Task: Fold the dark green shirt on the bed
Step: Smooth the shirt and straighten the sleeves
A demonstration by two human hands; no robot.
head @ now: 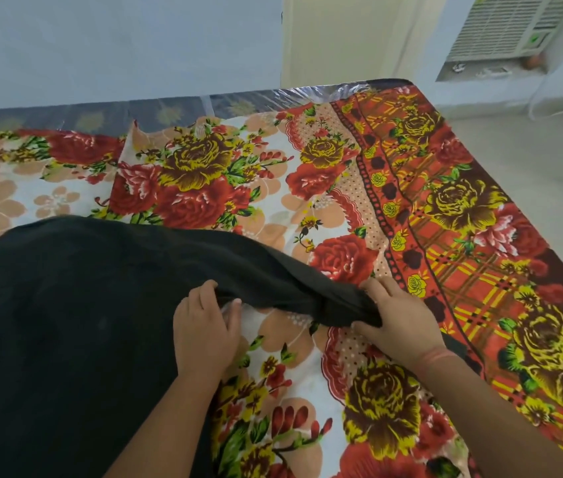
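The dark green shirt point(76, 305) lies spread over the left half of the bed point(463, 236), looking almost black. One sleeve stretches out to the right across the flowered sheet. My left hand point(204, 329) grips the shirt's edge where the sleeve meets the body, fingers tucked under the cloth. My right hand point(397, 319) holds the bunched end of that sleeve between thumb and fingers, close to the sheet. The shirt's lower part runs out of view at the bottom left.
The bed wears a red, yellow and peach floral sheet. Its far edge shows a plastic-wrapped mattress point(204, 108) against a pale wall. The floor point(532, 150) lies to the right, and an air cooler point(507, 25) sits in the window at top right.
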